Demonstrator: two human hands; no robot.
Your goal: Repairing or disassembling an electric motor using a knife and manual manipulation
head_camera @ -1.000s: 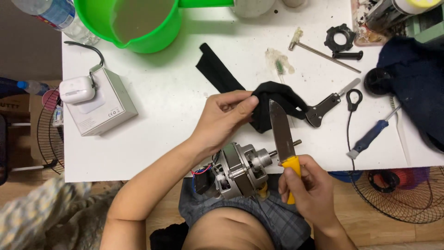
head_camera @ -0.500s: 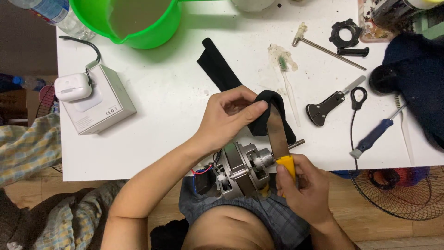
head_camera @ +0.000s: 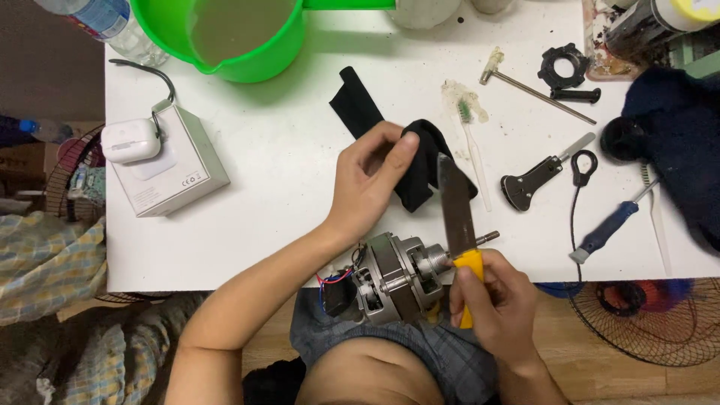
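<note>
My left hand [head_camera: 369, 181] pinches a black cloth [head_camera: 420, 161] that lies on the white table [head_camera: 285, 150]. My right hand [head_camera: 491, 296] grips the yellow handle of a knife [head_camera: 456, 206], its blade pointing away from me over the table edge. A small grey electric motor [head_camera: 394, 277] with a metal shaft and red and blue wires rests in my lap against the table edge. The knife handle touches the shaft end of the motor.
A green jug [head_camera: 240, 37] stands at the back. A white box [head_camera: 169, 169] with a white earbud case [head_camera: 129, 140] sits left. A toothbrush [head_camera: 472, 135], a black-handled tool [head_camera: 536, 180], a blue screwdriver [head_camera: 611, 225], a small hammer [head_camera: 536, 86] and a dark garment [head_camera: 675, 142] lie right.
My left hand has slid left and up along the black cloth, bunching it. The knife stays upright in my right hand beside the motor shaft.
</note>
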